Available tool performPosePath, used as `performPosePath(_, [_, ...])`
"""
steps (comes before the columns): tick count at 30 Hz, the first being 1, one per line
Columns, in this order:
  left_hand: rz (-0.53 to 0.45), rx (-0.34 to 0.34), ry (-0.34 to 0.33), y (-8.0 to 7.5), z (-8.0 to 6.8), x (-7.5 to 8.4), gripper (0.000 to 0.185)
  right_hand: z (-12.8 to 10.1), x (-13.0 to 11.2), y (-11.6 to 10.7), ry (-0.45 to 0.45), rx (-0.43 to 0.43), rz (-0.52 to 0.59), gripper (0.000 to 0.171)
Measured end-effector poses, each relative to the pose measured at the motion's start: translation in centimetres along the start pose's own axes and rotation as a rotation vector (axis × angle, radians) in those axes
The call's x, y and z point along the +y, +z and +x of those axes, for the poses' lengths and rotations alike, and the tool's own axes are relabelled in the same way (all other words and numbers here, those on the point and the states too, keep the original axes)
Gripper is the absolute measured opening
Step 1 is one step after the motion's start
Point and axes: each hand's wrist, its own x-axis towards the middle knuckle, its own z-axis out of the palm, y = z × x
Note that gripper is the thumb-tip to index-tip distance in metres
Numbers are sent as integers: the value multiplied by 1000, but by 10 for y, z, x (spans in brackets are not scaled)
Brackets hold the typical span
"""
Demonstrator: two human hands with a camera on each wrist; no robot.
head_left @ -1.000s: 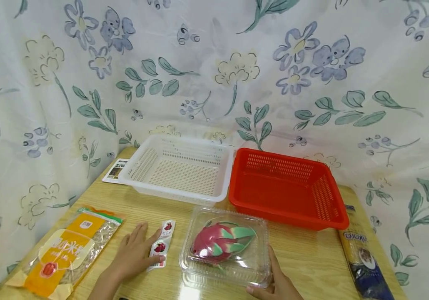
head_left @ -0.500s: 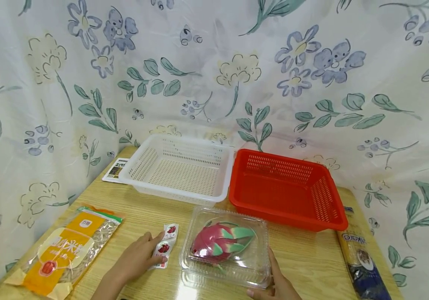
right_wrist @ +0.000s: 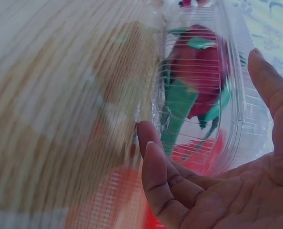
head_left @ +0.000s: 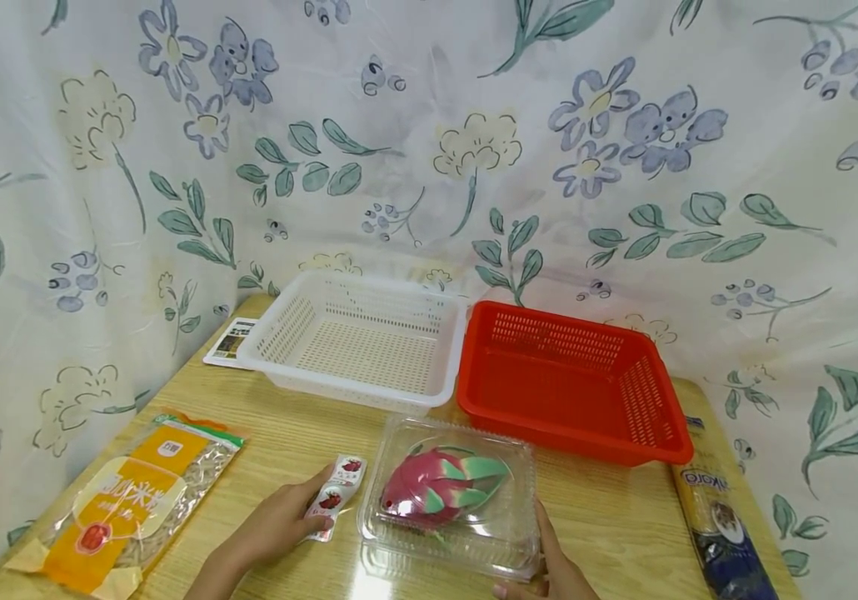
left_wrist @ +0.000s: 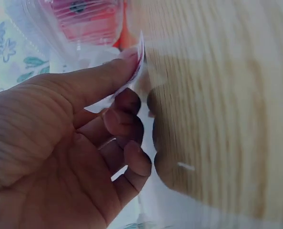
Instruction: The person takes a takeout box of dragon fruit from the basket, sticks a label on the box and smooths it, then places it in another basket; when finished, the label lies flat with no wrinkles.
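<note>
My left hand pinches a white sticker strip printed with red fruit, its thumb on top and the other fingers curled beneath. In the left wrist view the strip shows edge-on at the thumb tip, over the wood. Right of it, a clear plastic clamshell box with a pink and green dragon fruit inside sits closed on the table. Along the box's right side rests my right hand, fingers loosely bent by the wall. In the right wrist view its thumb extends apart from the fingers.
Behind the box stand a white basket and a red basket side by side. An orange food bag lies at the left, a blue and gold packet at the right. A printed packet lies left of the white basket.
My left hand went from lying spread beside the strip to pinching it, moving slightly right. The strip shifted a little toward the box and now bends upward. The right hand stayed by the box.
</note>
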Motion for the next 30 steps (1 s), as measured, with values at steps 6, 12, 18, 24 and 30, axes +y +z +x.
performPosePath(6, [-151,27,73,-4,2,1,74,0,5,-3,-9,-2,-28,122])
performPosePath(12, [-260,115,86,-16,-4,17,76,-4,-8,-8,44,170,-181,124])
performPosePath(18, [-210,258,178,-23,-11,51,79,-13,-56,3,-205,546,-455,121])
performPosePath(24, [-110,356,338,-12,-11,89,83,-7,-98,23,-480,227,-247,88])
performPosePath(30, [-35,377,550,4,-5,114,77,9,-110,41,-672,-76,-24,70])
